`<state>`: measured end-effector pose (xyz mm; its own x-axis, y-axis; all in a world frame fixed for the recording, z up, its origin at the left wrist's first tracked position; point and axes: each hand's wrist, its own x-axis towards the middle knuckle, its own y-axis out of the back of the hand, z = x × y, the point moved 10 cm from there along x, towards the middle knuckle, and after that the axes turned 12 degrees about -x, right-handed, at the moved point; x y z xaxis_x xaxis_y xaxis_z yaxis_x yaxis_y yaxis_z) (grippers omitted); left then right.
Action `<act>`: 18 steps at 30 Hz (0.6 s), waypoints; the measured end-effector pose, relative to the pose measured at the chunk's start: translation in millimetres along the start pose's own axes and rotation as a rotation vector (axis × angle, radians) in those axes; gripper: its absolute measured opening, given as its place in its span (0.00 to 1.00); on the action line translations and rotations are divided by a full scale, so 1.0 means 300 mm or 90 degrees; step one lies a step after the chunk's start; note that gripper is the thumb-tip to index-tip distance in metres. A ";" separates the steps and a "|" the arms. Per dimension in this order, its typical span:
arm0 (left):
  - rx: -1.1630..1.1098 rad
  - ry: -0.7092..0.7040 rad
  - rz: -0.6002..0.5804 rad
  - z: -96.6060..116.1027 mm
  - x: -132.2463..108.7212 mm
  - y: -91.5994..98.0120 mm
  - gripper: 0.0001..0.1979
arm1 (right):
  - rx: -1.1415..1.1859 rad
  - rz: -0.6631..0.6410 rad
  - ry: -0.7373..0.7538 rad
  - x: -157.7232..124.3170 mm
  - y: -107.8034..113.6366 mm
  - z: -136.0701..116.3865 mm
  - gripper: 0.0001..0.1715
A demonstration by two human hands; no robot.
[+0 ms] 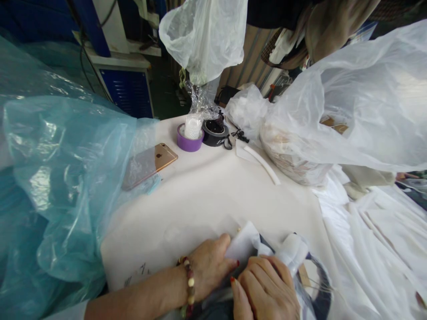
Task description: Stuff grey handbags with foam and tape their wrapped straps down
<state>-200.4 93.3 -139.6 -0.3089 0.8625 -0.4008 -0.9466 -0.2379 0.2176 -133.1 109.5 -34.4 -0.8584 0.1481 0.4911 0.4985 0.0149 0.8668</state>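
Both hands are working close together at a thin, white, creased sheet (247, 240), apparently mid-job.

The left hand (209, 269) is curling half-open against the sheet's left side; the right hand (267, 289) is bending its fingers nearby; whether either is gripping, I cannot tell. The sheet is sticking up just ahead, between them, unflattened; nothing is showing as finished, and what remains is unclear. Dark, fabric-like material (216, 307) is lying beneath; farther ahead, a purple, ring-shaped tape roll (190, 143) is sitting.
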 end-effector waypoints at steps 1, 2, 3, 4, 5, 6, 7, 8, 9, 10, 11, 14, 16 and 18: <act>0.007 -0.007 0.002 0.004 0.007 -0.003 0.09 | 0.000 -0.009 0.001 0.001 -0.003 0.001 0.16; 0.012 -0.016 0.002 0.007 0.012 -0.006 0.09 | 0.000 -0.019 0.008 0.001 -0.006 -0.001 0.16; 0.016 -0.023 -0.001 0.009 0.015 -0.010 0.09 | 0.000 -0.026 0.014 0.002 -0.007 -0.003 0.16; 0.019 -0.026 -0.003 0.009 0.016 -0.013 0.08 | 0.001 -0.034 0.020 0.002 -0.008 -0.005 0.15; 0.021 -0.027 -0.006 0.010 0.016 -0.014 0.08 | 0.005 -0.042 0.026 0.002 -0.009 -0.007 0.15; 0.023 -0.025 -0.006 0.012 0.016 -0.014 0.08 | 0.010 -0.052 0.029 0.003 -0.010 -0.009 0.15; 0.024 -0.022 -0.006 0.016 0.017 -0.012 0.09 | 0.015 -0.062 0.029 0.004 -0.012 -0.010 0.15; 0.026 -0.018 -0.005 0.023 0.019 -0.010 0.09 | 0.020 -0.074 0.028 0.005 -0.015 -0.010 0.15; 0.028 -0.017 -0.006 0.033 0.022 -0.007 0.10 | 0.026 -0.088 0.028 0.007 -0.018 -0.011 0.15; 0.031 -0.017 -0.008 0.044 0.026 -0.006 0.10 | 0.030 -0.102 0.028 0.009 -0.022 -0.013 0.15; 0.033 -0.018 -0.013 0.055 0.030 -0.007 0.11 | 0.034 -0.113 0.030 0.012 -0.024 -0.014 0.15; 0.055 -0.025 -0.017 0.087 0.037 -0.008 0.10 | 0.045 -0.143 0.043 0.020 -0.034 -0.019 0.16; 0.076 -0.037 -0.018 0.100 0.037 -0.008 0.07 | 0.049 -0.156 0.047 0.022 -0.041 -0.019 0.15; 0.086 -0.056 -0.026 0.106 0.038 -0.015 0.05 | 0.048 -0.167 0.043 0.021 -0.050 -0.017 0.14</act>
<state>-196.6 118.3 -116.8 -0.2551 0.9075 -0.3337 -0.9353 -0.1441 0.3231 -146.6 105.3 -43.8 -0.9642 0.0636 0.2576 0.2636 0.1180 0.9574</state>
